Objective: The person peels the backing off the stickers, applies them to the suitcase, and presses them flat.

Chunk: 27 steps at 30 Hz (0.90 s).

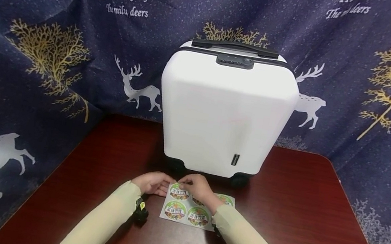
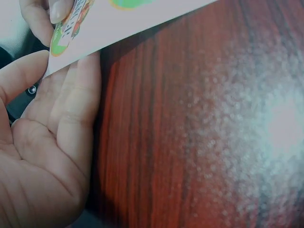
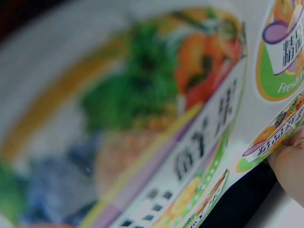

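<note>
A white sheet of round fruit stickers (image 1: 184, 222), printed with green rims and dark lettering, is held in front of the suitcase. My left hand (image 1: 155, 183) holds its far left corner; in the left wrist view the thumb lies at the corner and the fingers (image 2: 78, 95) pass beneath it. At the upper left sticker (image 1: 178, 195), my right hand (image 1: 201, 189) pinches the sheet's edge with thumb and fingertip. My right forearm hides part of the right-hand stickers. Large, blurred sticker print (image 3: 152, 118) fills much of the right wrist view.
A white suitcase (image 1: 220, 113) stands upright behind my hands, with a black handle (image 1: 236, 47) and wheels. The reddish-brown table (image 1: 302, 224) extends to both sides. Behind it hangs a dark blue cloth (image 1: 128, 34) patterned with deer and trees.
</note>
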Tool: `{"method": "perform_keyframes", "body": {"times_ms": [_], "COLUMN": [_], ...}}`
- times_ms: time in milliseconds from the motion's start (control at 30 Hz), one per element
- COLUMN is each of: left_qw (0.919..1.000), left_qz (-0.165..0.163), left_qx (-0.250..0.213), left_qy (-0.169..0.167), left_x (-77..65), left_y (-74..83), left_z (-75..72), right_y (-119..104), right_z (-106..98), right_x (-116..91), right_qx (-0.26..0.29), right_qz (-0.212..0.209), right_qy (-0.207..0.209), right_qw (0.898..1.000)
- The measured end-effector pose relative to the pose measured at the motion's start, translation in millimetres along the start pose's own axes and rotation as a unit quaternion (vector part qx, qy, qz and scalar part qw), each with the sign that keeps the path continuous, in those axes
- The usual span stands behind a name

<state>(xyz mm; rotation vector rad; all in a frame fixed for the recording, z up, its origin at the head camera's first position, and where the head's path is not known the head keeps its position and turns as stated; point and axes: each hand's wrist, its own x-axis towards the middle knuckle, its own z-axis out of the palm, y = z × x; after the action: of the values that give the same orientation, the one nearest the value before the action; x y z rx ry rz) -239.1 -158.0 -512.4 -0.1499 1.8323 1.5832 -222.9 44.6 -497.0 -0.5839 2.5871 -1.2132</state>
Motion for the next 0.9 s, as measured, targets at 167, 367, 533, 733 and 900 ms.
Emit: {"method": "perform_keyframes", "body": {"times_ms": [167,367,533,733,900], "left_qw": [1.0000,1.0000,1.0000,0.9999,0.9998], "left_qz": [-0.002,-0.002,0.001,0.001,0.000], "left_qx": [0.000,-0.002,-0.006,-0.009,-0.012], "left_qy": [-0.001,-0.003,-0.004,-0.008,-0.012], "left_x": [0.8,0.5,0.1,1.6,1.6], "left_y": [-0.6,-0.1,0.7,-0.1,0.1], "left_z": [-0.4,-2.0,-3.0,-3.6,-3.2], "right_y": [1.1,1.6,1.7,1.4,1.8], "right_z": [0.1,-0.3,-0.1,0.4,0.7], "right_x": [1.3,2.4,3.7,3.1,3.2], "right_qx": [0.005,0.009,0.013,0.010,0.007], "right_qz": [0.001,0.004,0.003,0.019,0.026], "right_qy": [0.005,0.010,0.017,0.018,0.020], "right_qw": [1.000,1.000,1.000,1.000,0.999]}}
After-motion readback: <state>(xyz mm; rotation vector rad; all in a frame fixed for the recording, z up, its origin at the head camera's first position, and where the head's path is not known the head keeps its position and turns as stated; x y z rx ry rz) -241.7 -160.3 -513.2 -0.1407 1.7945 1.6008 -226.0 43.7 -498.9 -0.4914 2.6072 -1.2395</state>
